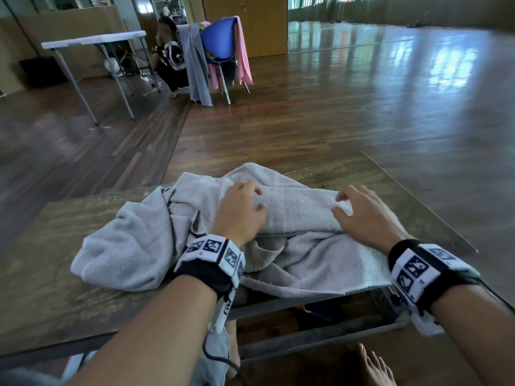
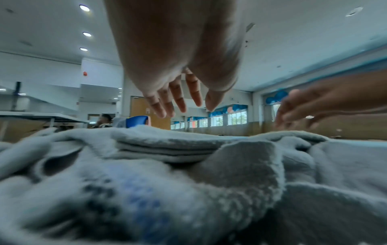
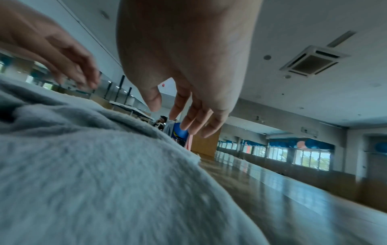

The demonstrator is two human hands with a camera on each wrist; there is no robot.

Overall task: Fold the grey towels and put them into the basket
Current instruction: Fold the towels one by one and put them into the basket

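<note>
A heap of grey towels [image 1: 133, 246] lies crumpled on a worn wooden table [image 1: 50, 288]. On top of the heap, in the middle, sits one towel folded into a thick strip [image 1: 298, 210]; its stacked layers [image 2: 167, 147] show in the left wrist view. My left hand [image 1: 255, 197] is over the strip's left end, fingers [image 2: 178, 99] loosely spread just above the cloth. My right hand [image 1: 348, 201] is over the right end, its fingers [image 3: 188, 119] relaxed and gripping nothing. No basket is in view.
The towels overhang the table's near edge [image 1: 306, 302]. My bare foot [image 1: 376, 369] is on the floor below. Far back stand a blue chair [image 1: 220, 45] draped with grey and pink cloths, a white folding table [image 1: 92, 40] and a crouching person [image 1: 170, 57]. Wooden floor lies all around.
</note>
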